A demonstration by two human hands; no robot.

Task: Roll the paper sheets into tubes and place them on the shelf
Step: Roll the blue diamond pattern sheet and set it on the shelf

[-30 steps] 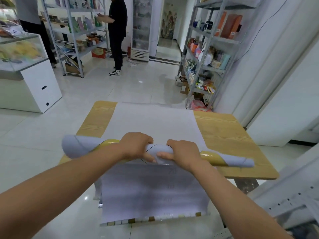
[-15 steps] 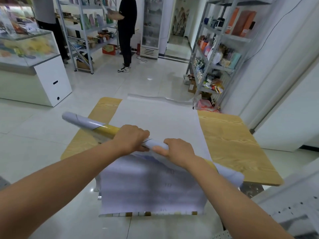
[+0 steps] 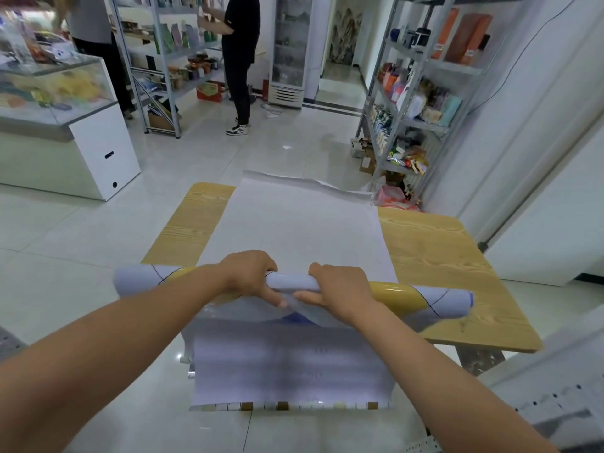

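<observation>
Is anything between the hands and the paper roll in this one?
No. The left hand and the right hand both grip the paper roll directly near its middle; nothing visible lies between them and it.

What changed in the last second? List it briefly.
The paper roll, skewed half a second ago with its left end farther away, has swung back square across the table. Left hand and right hand kept their grip near its middle throughout. The white sheet stays flat on the table, and the unrolled part still hangs off the near edge.
</observation>
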